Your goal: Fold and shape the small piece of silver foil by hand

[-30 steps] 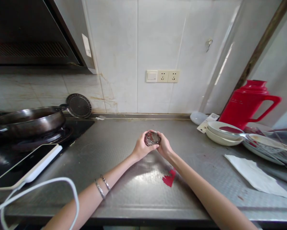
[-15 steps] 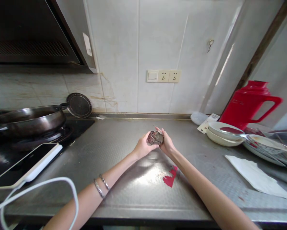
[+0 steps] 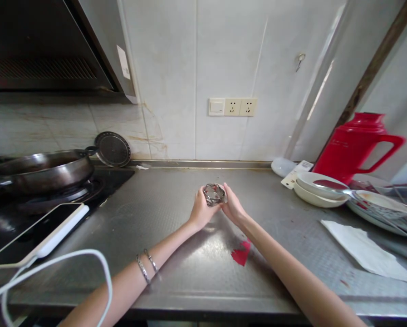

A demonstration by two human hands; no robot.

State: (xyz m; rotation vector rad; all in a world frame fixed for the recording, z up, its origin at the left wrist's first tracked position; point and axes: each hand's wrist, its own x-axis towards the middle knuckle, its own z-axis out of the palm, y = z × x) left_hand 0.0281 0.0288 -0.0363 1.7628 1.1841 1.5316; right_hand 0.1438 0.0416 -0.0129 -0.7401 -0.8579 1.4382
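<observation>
Between my two hands, above the steel counter (image 3: 169, 204), is a small round see-through glass (image 3: 214, 194) with a faceted look and a dark rim. Its upper side faces me, and some red shows through it. My left hand (image 3: 203, 209) is wrapped round its left and near side. Pressed against its right side is my right hand (image 3: 233, 205), fingers closed. The fingers on the far side are partly hidden. On the counter below my hands lies a torn scrap of red paper (image 3: 241, 254).
At left a steel pan (image 3: 50, 170) sits on the stove, with a phone (image 3: 36, 231) and white cable (image 3: 97, 256) nearer me. Stacked bowls (image 3: 321, 200), a red thermos (image 3: 355, 147) and a white paper napkin (image 3: 363, 250) are at right. Wall sockets (image 3: 240, 107) face me.
The glass has tipped and turned so its round opening shows more plainly. Both hands have shifted slightly left with it. The view has moved a little.
</observation>
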